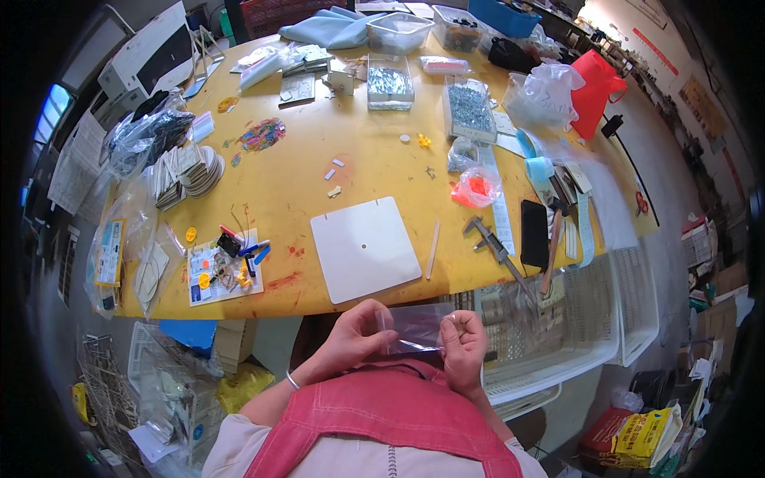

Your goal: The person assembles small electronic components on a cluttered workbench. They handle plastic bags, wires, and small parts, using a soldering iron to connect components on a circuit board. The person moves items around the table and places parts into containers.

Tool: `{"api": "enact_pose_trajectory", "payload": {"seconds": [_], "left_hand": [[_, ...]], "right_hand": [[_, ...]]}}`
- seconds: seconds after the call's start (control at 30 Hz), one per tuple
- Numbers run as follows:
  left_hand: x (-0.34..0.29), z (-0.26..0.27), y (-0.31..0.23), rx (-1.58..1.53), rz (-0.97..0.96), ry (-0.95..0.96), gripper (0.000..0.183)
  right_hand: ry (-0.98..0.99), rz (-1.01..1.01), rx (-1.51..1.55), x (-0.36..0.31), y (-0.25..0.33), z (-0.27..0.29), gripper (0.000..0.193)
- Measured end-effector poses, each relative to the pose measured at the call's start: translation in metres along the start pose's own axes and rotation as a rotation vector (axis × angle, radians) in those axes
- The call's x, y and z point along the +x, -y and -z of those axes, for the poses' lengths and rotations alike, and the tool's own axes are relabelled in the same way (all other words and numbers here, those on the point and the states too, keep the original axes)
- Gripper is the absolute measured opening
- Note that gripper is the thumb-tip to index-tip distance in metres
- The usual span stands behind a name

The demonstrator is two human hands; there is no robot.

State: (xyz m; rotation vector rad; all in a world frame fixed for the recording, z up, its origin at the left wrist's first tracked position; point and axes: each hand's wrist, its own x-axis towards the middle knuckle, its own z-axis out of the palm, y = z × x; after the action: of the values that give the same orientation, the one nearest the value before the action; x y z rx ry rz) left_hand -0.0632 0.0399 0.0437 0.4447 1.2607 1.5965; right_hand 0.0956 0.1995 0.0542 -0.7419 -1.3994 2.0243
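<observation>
- Red apron [374, 406], nearest.
- L hand [362, 328] + R hand [464, 342]: apart, each pinching one side of clear plastic bag [418, 323], at near edge of yellow table [303, 179].
- Status (judged): bag in hand, spread; looks unfilled, filling not yet done.
- Sm. parts [229, 244] on printed sheet [209, 296], L, loose.
- White sq. board [366, 259], ctr., just beyond hands, takes up near work area.
- Calipers [496, 248], phone [534, 233], hammer [548, 271]: R, crowding that side.

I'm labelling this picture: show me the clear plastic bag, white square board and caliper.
Clear plastic bag [417, 325]: head view, middle of its film.
White square board [366, 259]: head view, face below its hole.
Caliper [498, 250]: head view, middle of its body.
</observation>
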Motion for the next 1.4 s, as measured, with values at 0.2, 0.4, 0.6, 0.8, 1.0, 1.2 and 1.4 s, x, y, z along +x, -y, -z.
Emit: {"api": "enact_pose_trajectory", "payload": {"seconds": [0.2, 0.4, 0.6, 0.8, 1.0, 1.2, 1.4], "left_hand": [[-0.005, 0.0, 0.012, -0.096, -0.17, -0.164, 0.018], [-0.011, 0.004, 0.005, 0.049, 0.012, -0.102, 0.021], [-0.015, 0.005, -0.003, 0.042, -0.028, -0.164, 0.02], [-0.016, 0.01, -0.001, -0.132, 0.089, -0.111, 0.02], [-0.024, 0.0, -0.008, -0.161, 0.055, -0.08, 0.036], [-0.024, -0.011, -0.008, 0.007, -0.104, -0.071, 0.05], [-0.025, -0.012, -0.002, 0.161, -0.173, -0.032, 0.048]], "right_hand": [[-0.126, -0.01, 0.076, 0.002, -0.005, -0.004, 0.009], [-0.046, 0.077, -0.021, 0.002, -0.007, -0.01, 0.009], [0.011, 0.262, -0.288, -0.007, -0.008, -0.014, 0.009], [0.019, 0.256, -0.259, -0.012, -0.007, -0.012, 0.007], [0.042, 0.249, -0.22, -0.015, -0.005, -0.009, 0.007], [0.007, 0.217, -0.155, -0.012, -0.005, -0.007, 0.008], [-0.009, -0.002, 0.01, -0.002, -0.006, 0.003, 0.007]]}}
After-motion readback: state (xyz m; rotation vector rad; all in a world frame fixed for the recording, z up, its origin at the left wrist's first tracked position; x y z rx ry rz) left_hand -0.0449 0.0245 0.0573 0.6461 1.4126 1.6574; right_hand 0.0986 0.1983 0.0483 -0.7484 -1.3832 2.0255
